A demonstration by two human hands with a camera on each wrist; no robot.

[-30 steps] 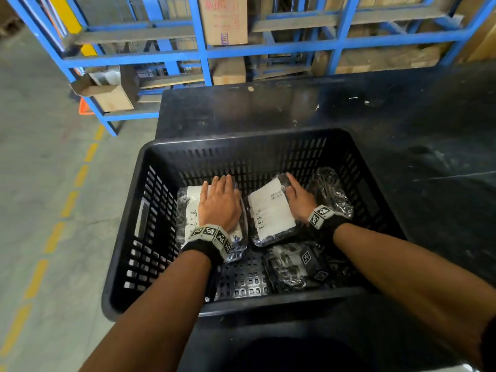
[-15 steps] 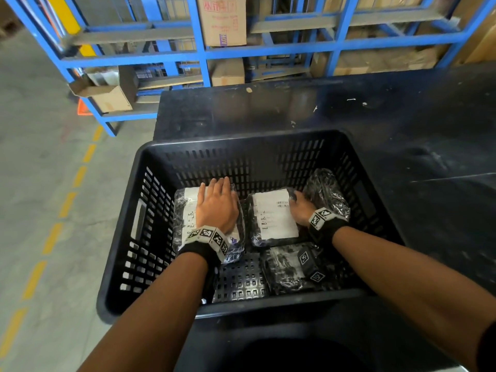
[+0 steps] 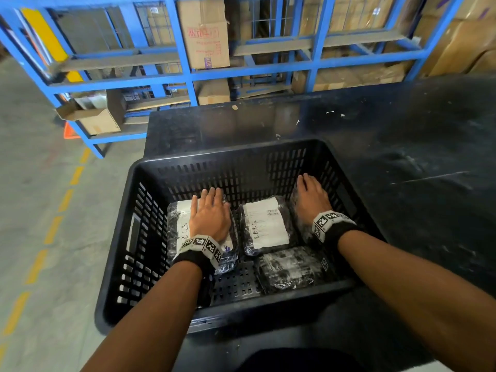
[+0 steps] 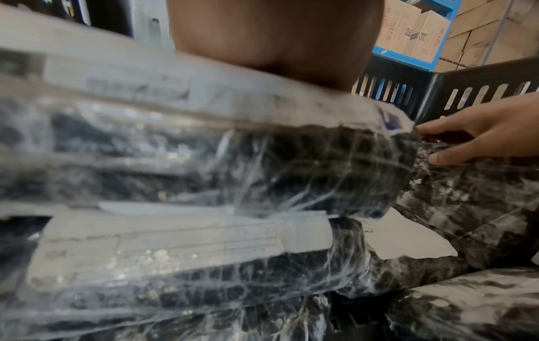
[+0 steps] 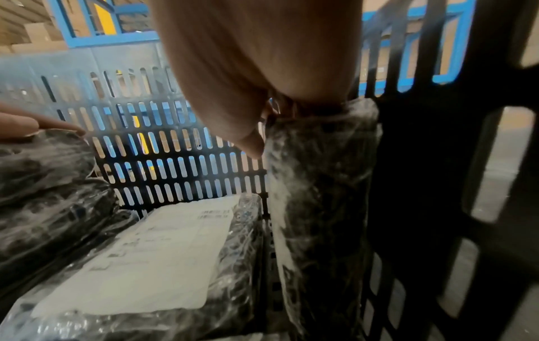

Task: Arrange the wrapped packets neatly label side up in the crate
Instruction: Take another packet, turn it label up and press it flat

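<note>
Inside the black crate on the bench, the left hand lies flat, fingers straight, on the left packet; the left wrist view alone shows a second labelled packet beneath it. The middle packet lies label up. The right hand covers the right packet, which the right wrist view shows standing on edge against the crate wall; its fingers curl over the top edge, thumb against the side. Its label is hidden. A near packet lies dark side up.

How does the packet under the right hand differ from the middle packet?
The middle packet lies flat, white label up, untouched. The right packet stands on edge against the crate wall, no label showing, with the right hand on it. Both are dark bundles in clear wrap.
</note>
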